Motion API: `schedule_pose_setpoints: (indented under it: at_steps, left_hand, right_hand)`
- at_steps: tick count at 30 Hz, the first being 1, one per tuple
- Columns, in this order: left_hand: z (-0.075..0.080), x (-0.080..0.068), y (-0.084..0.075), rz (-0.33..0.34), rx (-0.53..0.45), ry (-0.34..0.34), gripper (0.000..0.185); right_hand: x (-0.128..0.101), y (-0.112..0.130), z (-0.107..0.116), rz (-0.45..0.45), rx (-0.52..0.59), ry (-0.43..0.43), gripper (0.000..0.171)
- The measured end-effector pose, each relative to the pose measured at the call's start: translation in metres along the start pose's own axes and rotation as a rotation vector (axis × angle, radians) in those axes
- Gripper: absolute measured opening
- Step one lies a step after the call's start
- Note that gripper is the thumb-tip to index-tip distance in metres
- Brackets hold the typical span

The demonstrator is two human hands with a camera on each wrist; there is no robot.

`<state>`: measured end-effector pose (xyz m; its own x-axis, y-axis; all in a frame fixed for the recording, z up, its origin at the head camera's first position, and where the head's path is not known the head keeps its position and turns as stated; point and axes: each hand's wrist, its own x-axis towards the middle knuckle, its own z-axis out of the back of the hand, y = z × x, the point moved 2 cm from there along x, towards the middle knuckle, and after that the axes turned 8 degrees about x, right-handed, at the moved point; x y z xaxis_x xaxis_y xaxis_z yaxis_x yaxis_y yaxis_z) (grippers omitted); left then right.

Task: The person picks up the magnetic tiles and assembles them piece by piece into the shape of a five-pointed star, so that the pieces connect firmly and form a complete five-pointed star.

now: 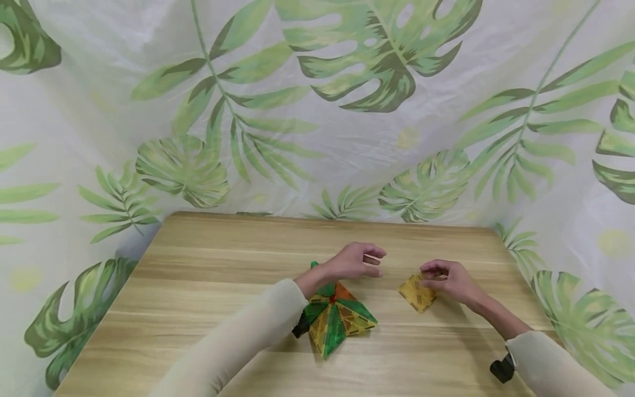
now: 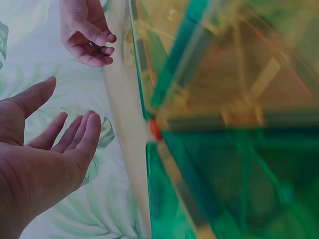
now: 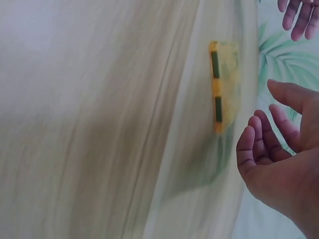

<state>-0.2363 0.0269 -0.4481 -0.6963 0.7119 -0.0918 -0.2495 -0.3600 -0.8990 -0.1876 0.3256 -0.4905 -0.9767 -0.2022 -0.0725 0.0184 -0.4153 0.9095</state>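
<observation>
A star-shaped build of translucent green, yellow and orange magnetic tiles [image 1: 333,320] sits on the table, with a small red spot at its centre. Above its far side is my left hand [image 1: 354,260], fingers loosely spread and holding nothing; my sleeve and wrist hide part of the build. In the left wrist view the tile build [image 2: 239,124] looms large beside the left hand [image 2: 55,154]. A yellow square magnetic tile [image 1: 415,292] lies to the right of the build. My right hand [image 1: 448,280] overlaps it in the head view. The right wrist view shows a gap between the tile [image 3: 224,87] and the right hand's loosely curled fingers [image 3: 256,139].
Everything stands on a wood-grain table [image 1: 208,259]. A leaf-patterned cloth [image 1: 347,138] hangs behind and at the sides of it. Black wrist cameras show below each sleeve, the right one [image 1: 502,369] near the table's right side.
</observation>
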Motion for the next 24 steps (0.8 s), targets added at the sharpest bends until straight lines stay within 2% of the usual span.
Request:
schedule_pose_setpoints:
  at_steps: [7, 14, 19, 24]
  left_hand:
    - [-0.020, 0.010, 0.000, 0.088, -0.068, 0.046, 0.058]
    - [-0.034, 0.015, 0.004, 0.171, -0.107, 0.084, 0.064]
    - [-0.040, 0.018, 0.010, 0.224, -0.052, 0.115, 0.068]
    - [-0.044, 0.021, 0.014, 0.232, 0.012, 0.142, 0.068]
  right_hand:
    - [-0.009, -0.011, 0.011, -0.015, -0.121, -0.026, 0.043]
    - [-0.019, -0.013, 0.003, 0.013, -0.296, -0.037, 0.053]
    - [-0.021, -0.011, -0.007, 0.034, -0.365, -0.066, 0.062]
    - [-0.023, -0.011, -0.016, 0.036, -0.387, -0.079, 0.065]
